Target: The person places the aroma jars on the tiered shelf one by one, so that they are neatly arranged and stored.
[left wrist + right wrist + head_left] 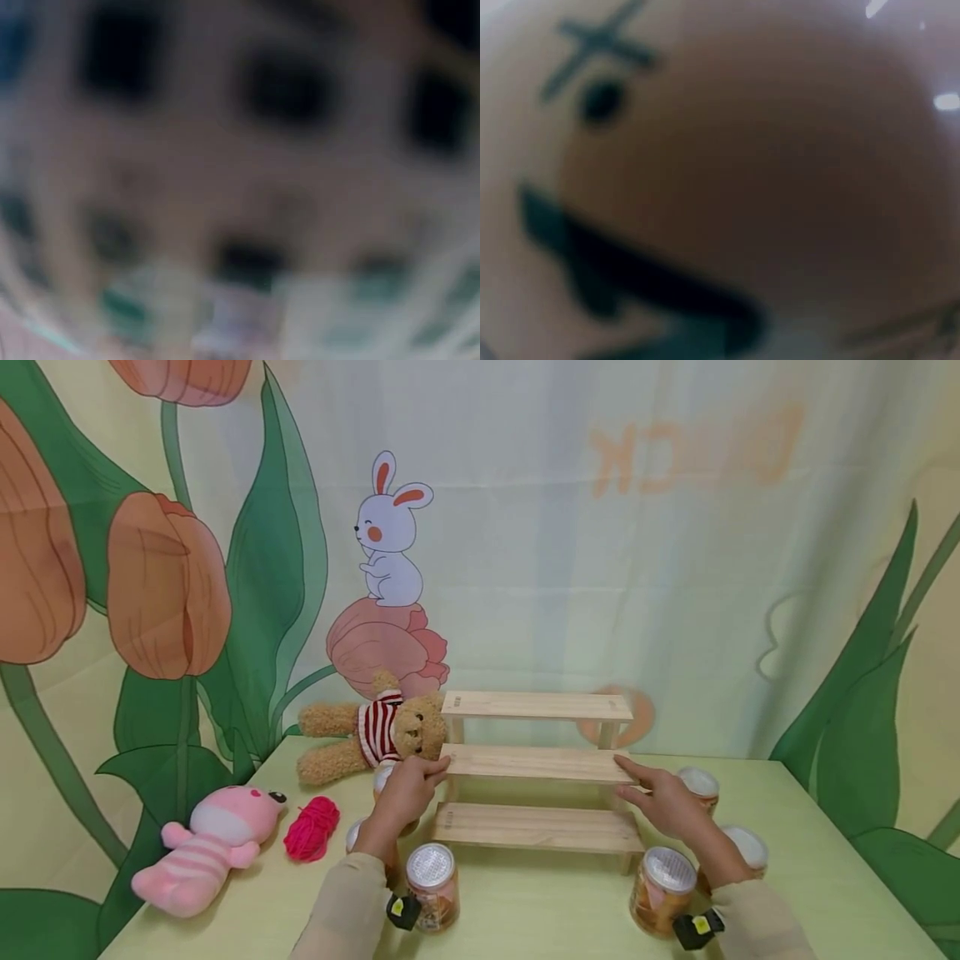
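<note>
A three-tier wooden shelf [536, 764] stands on the table in the head view. My left hand [405, 793] is at the left end of its middle board, fingertips gripping the edge. At the right end of the same board, my right hand [663, 797] holds on with the index finger on the board's corner and the thumb lower down. A silver-lidded jar [433, 889] stands beside my left wrist, and another jar [662, 893] beside my right wrist. Both wrist views are filled by blurred, close surfaces with dark marks; neither hand shows there.
More lidded jars stand behind the forearms, including one [699, 785] at the right. A teddy bear [378, 735] in a striped shirt lies behind the left hand. Pink yarn [312, 829] and a pink plush toy [206, 852] lie at the left. A printed curtain [525, 568] hangs behind.
</note>
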The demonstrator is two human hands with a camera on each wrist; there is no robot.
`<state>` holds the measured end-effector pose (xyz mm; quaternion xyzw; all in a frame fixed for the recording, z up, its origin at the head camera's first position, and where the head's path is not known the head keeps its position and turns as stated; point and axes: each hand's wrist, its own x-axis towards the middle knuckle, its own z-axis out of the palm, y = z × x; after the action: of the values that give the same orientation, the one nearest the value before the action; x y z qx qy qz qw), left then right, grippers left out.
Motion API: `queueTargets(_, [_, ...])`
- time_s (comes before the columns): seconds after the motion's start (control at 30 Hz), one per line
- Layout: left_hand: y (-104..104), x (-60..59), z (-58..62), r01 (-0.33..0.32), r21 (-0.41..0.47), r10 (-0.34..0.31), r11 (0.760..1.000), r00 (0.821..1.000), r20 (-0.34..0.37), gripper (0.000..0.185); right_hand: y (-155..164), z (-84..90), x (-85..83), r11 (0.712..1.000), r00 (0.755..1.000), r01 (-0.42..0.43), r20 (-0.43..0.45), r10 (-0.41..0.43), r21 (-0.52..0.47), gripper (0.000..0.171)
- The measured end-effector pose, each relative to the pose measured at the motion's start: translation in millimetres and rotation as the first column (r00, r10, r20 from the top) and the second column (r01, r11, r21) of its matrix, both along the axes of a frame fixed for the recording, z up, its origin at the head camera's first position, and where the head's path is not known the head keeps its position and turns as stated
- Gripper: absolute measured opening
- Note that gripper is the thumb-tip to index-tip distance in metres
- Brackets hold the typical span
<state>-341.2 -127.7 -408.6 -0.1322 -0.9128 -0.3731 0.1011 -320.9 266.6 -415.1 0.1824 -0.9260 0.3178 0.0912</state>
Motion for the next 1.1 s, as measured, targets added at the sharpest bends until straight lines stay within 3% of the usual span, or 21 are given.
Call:
queueTargets(0.53, [-1,2.3,0.6,-0.005,-0.002,0.005,1.0,1.0,-0.004,0.032,-1,-3.8,-4.3,0.995,0.997,-0.024,0.068,0.03,-0.094,0.055])
queueTargets(0.87, [-24,30.6,20.2,-0.057,0.02,0.057,0.998,0.998,-0.006,0.048,-2,-1.3,-3.4,0.998,0.998,-0.03,0.054,0.034,-0.062,0.056])
queueTargets(1.1, [-52,41.5,19.9,-0.07,-0.055,0.073,0.996,0.996,0.045,0.047,-1,-3.8,-6.7,0.998,0.999,-0.021,0.046,0.024,-0.061,0.055])
